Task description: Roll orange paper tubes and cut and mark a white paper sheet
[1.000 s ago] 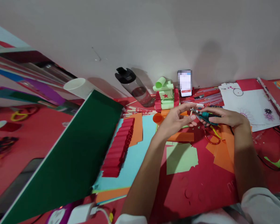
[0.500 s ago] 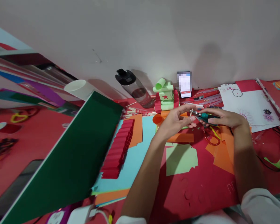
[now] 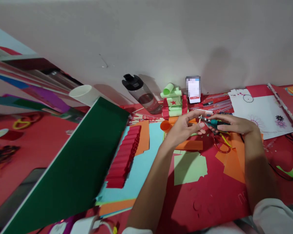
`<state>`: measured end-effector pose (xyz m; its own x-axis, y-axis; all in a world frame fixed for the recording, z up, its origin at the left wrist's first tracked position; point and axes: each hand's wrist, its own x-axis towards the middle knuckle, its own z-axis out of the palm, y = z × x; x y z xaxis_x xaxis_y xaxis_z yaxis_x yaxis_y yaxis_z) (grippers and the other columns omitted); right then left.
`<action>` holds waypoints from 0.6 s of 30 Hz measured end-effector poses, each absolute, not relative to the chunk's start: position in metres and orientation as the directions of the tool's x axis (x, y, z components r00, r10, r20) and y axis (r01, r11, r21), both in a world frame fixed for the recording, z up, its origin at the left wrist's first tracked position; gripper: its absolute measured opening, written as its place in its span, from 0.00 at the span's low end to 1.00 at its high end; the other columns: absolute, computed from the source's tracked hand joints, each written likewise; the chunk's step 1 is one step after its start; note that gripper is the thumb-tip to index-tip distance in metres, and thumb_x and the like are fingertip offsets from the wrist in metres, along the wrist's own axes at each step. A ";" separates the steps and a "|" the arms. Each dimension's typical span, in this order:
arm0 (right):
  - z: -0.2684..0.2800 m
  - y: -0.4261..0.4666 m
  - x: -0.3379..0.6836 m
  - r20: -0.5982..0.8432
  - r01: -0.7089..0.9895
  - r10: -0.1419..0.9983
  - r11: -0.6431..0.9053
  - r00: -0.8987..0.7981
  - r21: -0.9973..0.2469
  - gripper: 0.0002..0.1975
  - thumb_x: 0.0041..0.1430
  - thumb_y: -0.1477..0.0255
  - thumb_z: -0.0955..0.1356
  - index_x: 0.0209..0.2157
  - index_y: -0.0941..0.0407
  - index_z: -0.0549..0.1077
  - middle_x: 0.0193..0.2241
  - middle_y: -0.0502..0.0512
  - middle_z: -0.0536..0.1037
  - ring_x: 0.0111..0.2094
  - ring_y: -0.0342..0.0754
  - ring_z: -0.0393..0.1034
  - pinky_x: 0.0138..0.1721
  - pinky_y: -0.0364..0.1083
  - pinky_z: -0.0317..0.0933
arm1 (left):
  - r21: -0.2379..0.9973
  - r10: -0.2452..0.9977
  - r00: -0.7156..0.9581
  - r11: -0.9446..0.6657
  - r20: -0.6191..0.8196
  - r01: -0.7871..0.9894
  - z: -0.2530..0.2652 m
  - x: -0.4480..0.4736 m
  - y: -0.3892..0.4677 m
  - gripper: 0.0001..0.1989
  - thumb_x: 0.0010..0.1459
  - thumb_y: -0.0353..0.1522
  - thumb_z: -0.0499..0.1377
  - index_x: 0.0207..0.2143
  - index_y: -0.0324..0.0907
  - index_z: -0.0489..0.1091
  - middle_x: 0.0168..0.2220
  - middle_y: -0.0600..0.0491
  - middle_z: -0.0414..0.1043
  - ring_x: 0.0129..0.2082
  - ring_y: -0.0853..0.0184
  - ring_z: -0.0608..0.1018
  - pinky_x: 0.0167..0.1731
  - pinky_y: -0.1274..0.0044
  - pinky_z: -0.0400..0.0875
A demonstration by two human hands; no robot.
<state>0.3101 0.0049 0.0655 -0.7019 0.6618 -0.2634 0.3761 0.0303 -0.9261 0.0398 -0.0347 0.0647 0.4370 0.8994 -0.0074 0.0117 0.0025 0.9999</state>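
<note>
My right hand (image 3: 236,124) is closed around the green-and-black handles of pliers (image 3: 213,122), whose metal jaws point left. Facing it, my left hand (image 3: 184,126) pinches a short pale stick (image 3: 200,119) between thumb and fingers. The jaws meet the stick; whether they grip it is too small to tell. Just behind my left hand stands a model of light green paper rolls (image 3: 174,100) with a red star and red sides. Orange paper rolls (image 3: 165,125) lie beside that hand, and scissors (image 3: 221,148) with a red handle lie below my right hand.
A tall green board (image 3: 70,162) slants across the left side. Pleated red paper (image 3: 124,156) rests on blue sheets (image 3: 146,172). A bottle (image 3: 144,94) and a phone (image 3: 193,89) lean at the wall. Pale green paper (image 3: 189,167) and orange scraps (image 3: 234,162) lie in front.
My hands keep nearly the same pose with the pliers and stick. The whole view has shifted very slightly.
</note>
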 end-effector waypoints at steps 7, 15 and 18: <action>0.065 0.007 0.311 -0.173 0.417 0.690 0.202 -0.703 -0.886 0.32 0.65 0.50 0.72 0.65 0.51 0.74 0.66 0.60 0.73 0.62 0.62 0.72 0.62 0.58 0.67 | 1.000 0.887 0.462 -0.015 0.012 0.004 0.062 0.037 -0.035 0.26 0.63 0.40 0.68 0.62 0.47 0.72 0.70 0.41 0.66 0.35 0.68 0.84 0.40 0.69 0.83; 0.069 0.007 0.306 -0.073 0.414 0.678 0.356 -0.731 -0.838 0.29 0.67 0.54 0.71 0.65 0.51 0.74 0.68 0.60 0.73 0.64 0.61 0.72 0.66 0.60 0.65 | 0.994 0.835 0.546 -0.105 0.063 0.045 0.067 0.018 -0.038 0.34 0.64 0.36 0.68 0.69 0.59 0.65 0.75 0.45 0.57 0.45 0.63 0.82 0.41 0.69 0.84; 0.068 0.007 0.305 -0.085 0.460 0.701 0.368 -0.709 -0.808 0.31 0.66 0.54 0.71 0.65 0.52 0.74 0.66 0.60 0.75 0.64 0.62 0.72 0.65 0.60 0.66 | 0.987 0.818 0.573 -0.132 0.055 0.093 0.069 0.017 -0.039 0.30 0.65 0.36 0.67 0.68 0.59 0.67 0.74 0.47 0.58 0.48 0.61 0.82 0.42 0.68 0.84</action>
